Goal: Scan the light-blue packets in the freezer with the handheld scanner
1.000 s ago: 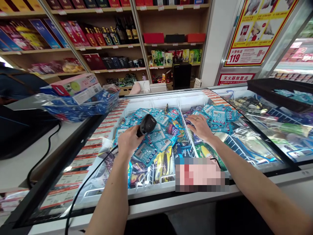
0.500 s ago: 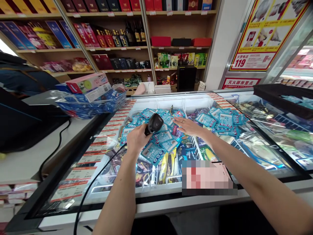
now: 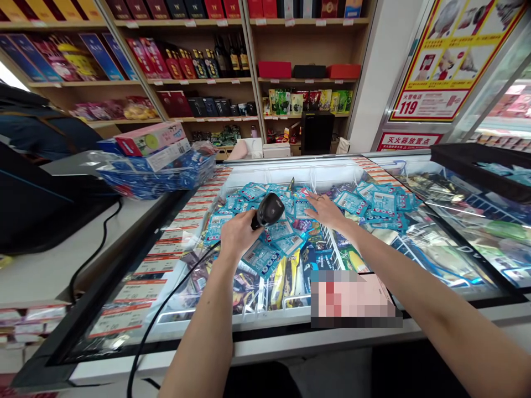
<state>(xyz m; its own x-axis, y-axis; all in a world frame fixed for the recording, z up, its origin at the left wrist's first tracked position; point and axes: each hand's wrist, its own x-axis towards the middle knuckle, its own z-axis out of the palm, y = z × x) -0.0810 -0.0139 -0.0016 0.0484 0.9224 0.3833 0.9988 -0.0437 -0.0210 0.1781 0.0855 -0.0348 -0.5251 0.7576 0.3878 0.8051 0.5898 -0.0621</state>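
My left hand point(image 3: 238, 232) is closed round the handle of a black corded barcode scanner point(image 3: 270, 209), its head pointing over a spread of blue packets point(image 3: 261, 257). These packets, printed with barcodes, lie overlapping on the glass top of a chest freezer point(image 3: 174, 315). My right hand point(image 3: 326, 210) reaches in from the right with fingers stretched and apart. Its fingertips are at the right edge of a blue packet point(image 3: 304, 209); whether they press on it I cannot tell. A second group of blue packets point(image 3: 384, 203) lies to the right of this hand.
A blue plastic-wrapped bundle with boxes point(image 3: 153, 160) stands at the left. The scanner's cable point(image 3: 160, 312) runs down the front left. A pixelated pinkish item point(image 3: 352, 298) lies at the front edge. A dark tray point(image 3: 477, 166) is at the right; stocked shelves point(image 3: 199, 82) stand behind.
My right hand has moved a little right, and a blue packet by its fingertips now lies farther right. The scanner in my left hand has shifted slightly right too.
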